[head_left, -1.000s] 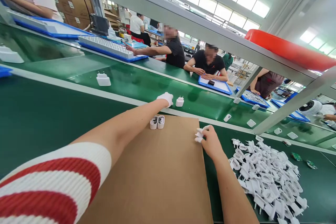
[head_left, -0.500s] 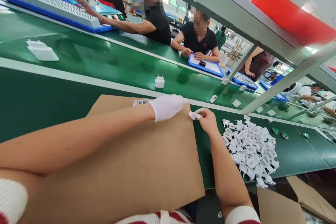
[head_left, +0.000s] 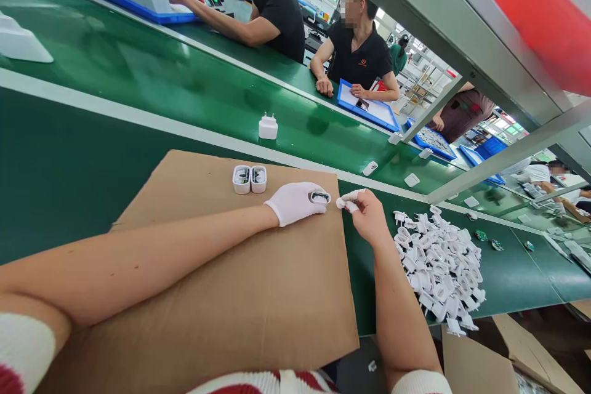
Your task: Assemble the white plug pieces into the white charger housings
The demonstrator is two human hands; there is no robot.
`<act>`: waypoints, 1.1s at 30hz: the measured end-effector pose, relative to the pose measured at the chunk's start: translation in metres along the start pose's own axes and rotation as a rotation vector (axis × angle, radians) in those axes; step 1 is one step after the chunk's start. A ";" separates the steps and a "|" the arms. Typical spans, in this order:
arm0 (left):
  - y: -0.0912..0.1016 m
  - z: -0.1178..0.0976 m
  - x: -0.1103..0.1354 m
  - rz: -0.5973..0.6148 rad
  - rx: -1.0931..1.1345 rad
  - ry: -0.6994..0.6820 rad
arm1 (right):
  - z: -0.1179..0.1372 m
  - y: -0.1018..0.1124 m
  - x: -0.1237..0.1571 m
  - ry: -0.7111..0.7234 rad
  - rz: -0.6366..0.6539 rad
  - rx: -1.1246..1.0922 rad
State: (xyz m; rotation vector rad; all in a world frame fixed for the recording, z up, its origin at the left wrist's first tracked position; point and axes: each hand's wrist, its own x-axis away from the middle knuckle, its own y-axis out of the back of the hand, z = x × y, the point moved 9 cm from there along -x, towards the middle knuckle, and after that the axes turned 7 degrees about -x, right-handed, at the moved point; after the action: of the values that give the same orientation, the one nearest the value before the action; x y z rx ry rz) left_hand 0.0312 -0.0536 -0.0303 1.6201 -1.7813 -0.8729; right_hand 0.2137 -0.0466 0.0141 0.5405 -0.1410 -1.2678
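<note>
My left hand (head_left: 299, 202), in a white glove, is closed around a white charger housing (head_left: 320, 197) whose open end faces up. Just to its right, my right hand (head_left: 362, 208) has white coverings on its fingertips, which are pinched together; whatever is between them is too small to make out. Both hands are over the right edge of a brown cardboard sheet (head_left: 240, 295). Two white charger housings (head_left: 250, 179) stand side by side on the cardboard, open ends up, with parts visible inside. A heap of white plug covers with pins (head_left: 443, 265) lies to the right of my right hand.
Beyond a pale strip, a green conveyor belt (head_left: 194, 92) carries a white charger (head_left: 268, 127) and scattered white pieces. Green circuit boards (head_left: 481, 236) lie past the heap. A metal frame (head_left: 498, 154) and red bin (head_left: 535, 18) hang at upper right. Co-workers sit opposite with blue trays (head_left: 367, 108).
My left hand has turned, so the charger housing in it now shows. My right hand stays close by. The two housings on the cardboard are no longer hidden by my arm. The view has shifted.
</note>
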 end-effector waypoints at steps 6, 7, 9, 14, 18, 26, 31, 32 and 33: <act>-0.001 0.004 0.001 0.001 0.113 0.006 | 0.005 -0.014 0.000 0.031 0.109 0.265; -0.002 0.004 0.001 0.005 0.123 0.012 | 0.006 -0.015 0.000 0.036 0.115 0.310; -0.002 0.005 0.000 0.008 0.131 0.015 | 0.008 -0.015 0.001 0.034 0.113 0.383; -0.002 0.005 0.000 0.008 0.156 0.008 | 0.007 -0.024 0.008 -0.023 0.200 0.258; -0.002 0.005 -0.001 0.016 0.214 0.002 | 0.006 -0.030 0.012 -0.073 0.215 0.158; -0.002 0.006 0.000 0.014 0.197 0.028 | -0.005 -0.011 0.001 -0.129 -0.084 -0.030; -0.003 0.002 0.000 0.046 0.144 0.023 | 0.022 -0.015 0.002 0.050 -0.146 -0.008; -0.003 0.000 0.000 0.052 0.144 0.010 | 0.029 -0.022 0.002 0.111 -0.093 0.042; -0.003 -0.002 0.000 0.055 0.142 -0.009 | 0.034 -0.029 0.003 0.161 -0.044 0.096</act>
State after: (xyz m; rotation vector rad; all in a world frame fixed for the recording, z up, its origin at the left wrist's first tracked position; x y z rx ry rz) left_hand 0.0345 -0.0536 -0.0312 1.6483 -1.9222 -0.7445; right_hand 0.1757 -0.0655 0.0297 0.7292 -0.0553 -1.2589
